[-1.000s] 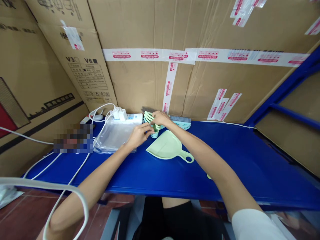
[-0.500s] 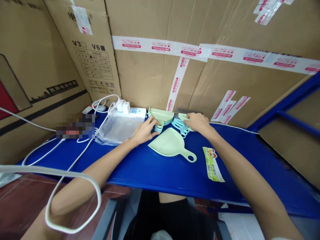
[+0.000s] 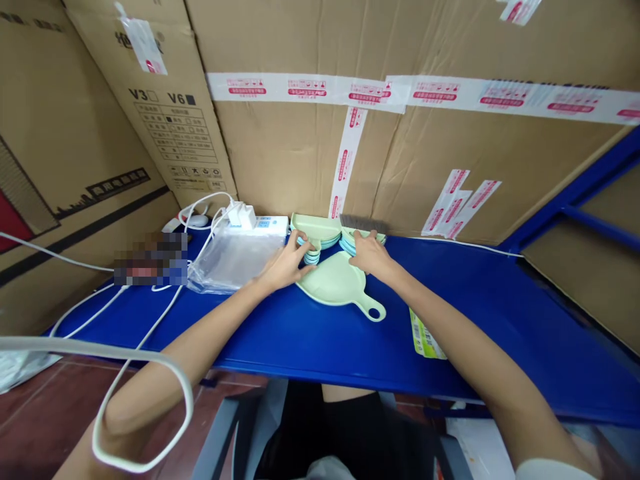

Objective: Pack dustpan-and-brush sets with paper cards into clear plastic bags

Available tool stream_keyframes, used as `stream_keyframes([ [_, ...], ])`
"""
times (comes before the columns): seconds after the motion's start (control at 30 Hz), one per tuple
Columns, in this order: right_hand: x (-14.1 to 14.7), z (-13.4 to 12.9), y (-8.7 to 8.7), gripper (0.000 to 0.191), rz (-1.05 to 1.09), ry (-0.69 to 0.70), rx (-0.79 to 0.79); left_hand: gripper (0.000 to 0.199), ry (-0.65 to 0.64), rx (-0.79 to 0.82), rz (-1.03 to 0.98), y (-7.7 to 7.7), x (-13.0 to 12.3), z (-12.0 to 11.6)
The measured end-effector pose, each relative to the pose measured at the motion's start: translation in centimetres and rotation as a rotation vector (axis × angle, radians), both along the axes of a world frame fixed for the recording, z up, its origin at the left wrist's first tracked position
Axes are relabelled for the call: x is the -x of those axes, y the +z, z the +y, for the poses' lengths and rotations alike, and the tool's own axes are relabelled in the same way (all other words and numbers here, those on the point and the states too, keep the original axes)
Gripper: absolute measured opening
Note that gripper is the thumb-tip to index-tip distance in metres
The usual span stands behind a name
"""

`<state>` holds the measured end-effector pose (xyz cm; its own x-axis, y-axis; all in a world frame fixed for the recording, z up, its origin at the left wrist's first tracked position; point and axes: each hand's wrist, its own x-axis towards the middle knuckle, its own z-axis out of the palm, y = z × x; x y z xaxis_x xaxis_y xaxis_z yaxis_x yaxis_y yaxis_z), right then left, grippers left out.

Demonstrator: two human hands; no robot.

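Observation:
A stack of small dustpans [image 3: 316, 227], pale green on top with light blue below, lies against the cardboard at the back of the table. My left hand [image 3: 286, 263] curls around its handle end, fingers above and thumb below. Just right of it is a stack of green and blue hand brushes [image 3: 347, 245], grey bristles toward the cardboard. My right hand [image 3: 371, 255] grips that stack from above and hides most of the handles. In front of both stacks a single pale green dustpan [image 3: 334, 283] lies flat, its ring handle pointing right; neither hand holds it.
Clear plastic bags [image 3: 237, 257] and a white power strip [image 3: 273, 225] with plugs lie to the left. A white cable [image 3: 165, 357] loops across the left forearm. A yellow-green packet [image 3: 425, 340] is partly under my right forearm. Cardboard [image 3: 290, 153] walls the table's [image 3: 310, 340] back.
My right hand has moved left, and the brush stack now sits neatly against the dustpan stack, its handles no longer fanned out. My left hand stays at the dustpan handles.

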<state>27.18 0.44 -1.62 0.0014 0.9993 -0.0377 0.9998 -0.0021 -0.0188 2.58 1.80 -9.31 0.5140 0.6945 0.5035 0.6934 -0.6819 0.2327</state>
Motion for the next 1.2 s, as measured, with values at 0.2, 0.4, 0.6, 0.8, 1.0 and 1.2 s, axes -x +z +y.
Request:
stream_keyframes([
  [0.2, -2.5, -0.3, -0.5, 0.049, 0.025, -0.008, -0.052, 0.03, -0.036, -0.005, -0.066, -0.7, -0.1, 0.5],
  [0.4, -3.2, -0.4, -1.0, 0.054, 0.012, -0.044, -0.075, 0.076, 0.005, -0.072, -0.102, 0.1, -0.3, -0.5],
  [0.6, -1.6, -0.2, -1.0, 0.059, 0.011, -0.063, -0.086, 0.042, -0.398, -0.058, -0.02, 2.0, -2.3, -3.9],
  [0.8, -1.6, -1.0, -1.0, 0.056, -0.01, -0.074, -0.078, 0.018, -0.624, 0.194, 0.017, 1.9, -2.9, -4.5],
  [1.0, -1.5, -0.9, -1.2, 0.052, -0.023, -0.075, -0.093, 0.033, -0.645, 0.315, 0.008, 2.0, -1.6, -3.2],
  [1.2, -0.9, -0.8, -1.9, 0.054, 0.042, -0.063, -0.123, 0.03, -0.592, 0.321, 0.047, 2.5, -1.2, -3.3],
])
